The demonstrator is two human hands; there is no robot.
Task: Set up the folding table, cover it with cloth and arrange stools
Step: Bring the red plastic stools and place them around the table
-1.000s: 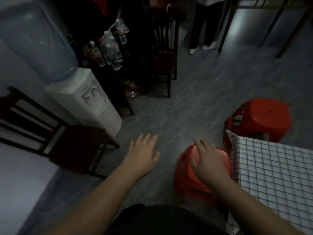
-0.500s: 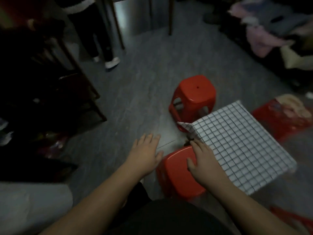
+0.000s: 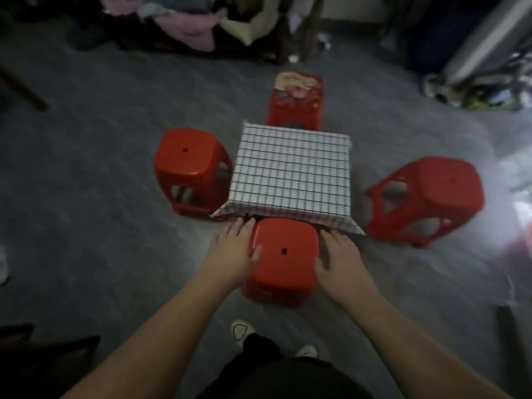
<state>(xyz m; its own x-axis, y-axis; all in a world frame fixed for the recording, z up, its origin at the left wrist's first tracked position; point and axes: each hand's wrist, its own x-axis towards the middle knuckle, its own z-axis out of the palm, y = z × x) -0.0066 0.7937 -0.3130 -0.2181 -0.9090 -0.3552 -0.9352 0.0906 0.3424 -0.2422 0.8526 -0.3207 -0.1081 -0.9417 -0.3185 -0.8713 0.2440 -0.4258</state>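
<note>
The near red plastic stool point(image 3: 283, 256) stands upright at the near edge of the white black-checked cloth point(image 3: 290, 171); left hand point(image 3: 234, 253) and right hand point(image 3: 341, 259) lie open, flat against its sides; three more red stools point(image 3: 191, 165) stand along the other edges.

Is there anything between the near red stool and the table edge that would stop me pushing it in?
Nothing visible blocks it. The near stool already sits at the checked cloth's near edge, with the left hand and right hand flanking its seat. Under the table is hidden by the cloth.
</note>
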